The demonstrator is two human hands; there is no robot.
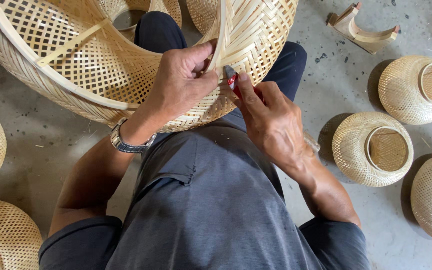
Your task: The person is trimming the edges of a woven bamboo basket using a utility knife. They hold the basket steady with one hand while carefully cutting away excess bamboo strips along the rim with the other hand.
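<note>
big woven basket (126,65) rests on my lap, rim tipped toward me so I can reach its edge | left hand (183,80) curled tight on the rim, holding it steady | right hand (268,120) closed around a small red-handled blade (231,77), tip touching the weave | small baskets (371,148) sit on the floor

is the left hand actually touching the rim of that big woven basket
Touching. The head view shows the left hand gripping the big woven basket at its rim, thumb pressed on the rim strip and fingers curled inside, with no gap between them.
</note>
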